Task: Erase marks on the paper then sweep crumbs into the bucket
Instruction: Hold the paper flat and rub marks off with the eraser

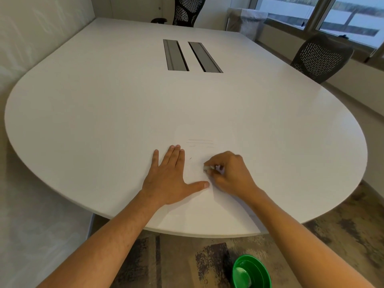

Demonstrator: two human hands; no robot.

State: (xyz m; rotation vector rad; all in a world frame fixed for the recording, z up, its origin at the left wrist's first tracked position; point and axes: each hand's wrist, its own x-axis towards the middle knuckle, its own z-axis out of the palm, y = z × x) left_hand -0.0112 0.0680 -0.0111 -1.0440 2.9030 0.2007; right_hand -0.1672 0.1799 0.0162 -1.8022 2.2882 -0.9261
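White table (124,100) carries the paper (199,161) near its near edge, left hand (169,179) flat holding it, right hand (228,173) pinching the eraser (207,168) mid-erasing; faint marks (200,142) farther up likely come next, the bucket (251,271) waiting on the floor.

table (124,104): glossy white | bucket (259,267): shiny green plastic | paper (199,154): matt white

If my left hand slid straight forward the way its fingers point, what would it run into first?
The left hand lies flat, fingers pointing away and slightly right. Nothing solid seems to stand close ahead: it would likely cross the faint pencil marks on the paper, then bare table. The cable slots lie far beyond.
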